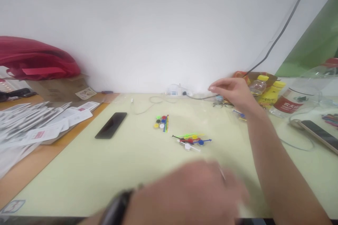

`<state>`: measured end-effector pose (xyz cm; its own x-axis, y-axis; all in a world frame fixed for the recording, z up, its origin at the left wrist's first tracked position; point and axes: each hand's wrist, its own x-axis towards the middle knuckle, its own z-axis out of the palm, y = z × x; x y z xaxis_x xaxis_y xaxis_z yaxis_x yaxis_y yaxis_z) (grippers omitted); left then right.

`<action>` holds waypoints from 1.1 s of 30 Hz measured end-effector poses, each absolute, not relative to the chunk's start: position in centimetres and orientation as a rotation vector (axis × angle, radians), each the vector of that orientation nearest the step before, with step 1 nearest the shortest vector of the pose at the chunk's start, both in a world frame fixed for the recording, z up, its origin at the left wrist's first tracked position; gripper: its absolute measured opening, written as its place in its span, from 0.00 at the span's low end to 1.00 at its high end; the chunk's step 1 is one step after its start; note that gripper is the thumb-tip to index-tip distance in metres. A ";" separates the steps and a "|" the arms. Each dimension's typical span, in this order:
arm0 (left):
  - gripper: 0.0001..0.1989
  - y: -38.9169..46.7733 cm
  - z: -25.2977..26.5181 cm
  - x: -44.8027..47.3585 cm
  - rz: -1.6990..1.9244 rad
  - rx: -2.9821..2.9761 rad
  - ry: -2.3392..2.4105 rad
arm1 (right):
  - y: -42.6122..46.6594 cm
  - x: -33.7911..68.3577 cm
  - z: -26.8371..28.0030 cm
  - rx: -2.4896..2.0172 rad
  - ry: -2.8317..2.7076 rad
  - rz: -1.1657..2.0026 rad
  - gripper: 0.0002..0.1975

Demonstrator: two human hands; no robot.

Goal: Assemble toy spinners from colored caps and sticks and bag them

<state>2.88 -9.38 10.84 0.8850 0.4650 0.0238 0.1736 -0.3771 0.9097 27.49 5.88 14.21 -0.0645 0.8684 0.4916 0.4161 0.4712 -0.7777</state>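
My left hand (190,190), blurred by motion, is low in front, with a dark watch (118,207) on its wrist. Its fingers are too smeared to read. My right hand (232,91) is raised near the wall with thumb and fingertips pressed together; anything in the pinch is hidden or too small to name. Between the hands lies a loose group of coloured plastic arrow spinners, among them a white one (188,146) and a blue one (201,142). Farther back sit several round coloured discs (158,121) beside thin coloured arrows (166,123) laid side by side.
A black phone (111,125) lies at left, near white printed packets (39,126) and a red bag (37,58) on a cardboard box (60,89). Glasses (223,105), yellow-capped bottles (273,93), a large labelled bottle (290,102) and another phone (320,134) are at right.
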 end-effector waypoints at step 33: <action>0.17 11.5 15.2 -6.4 0.334 2.308 1.036 | 7.4 28.6 13.7 -1.137 -1.977 1.015 0.19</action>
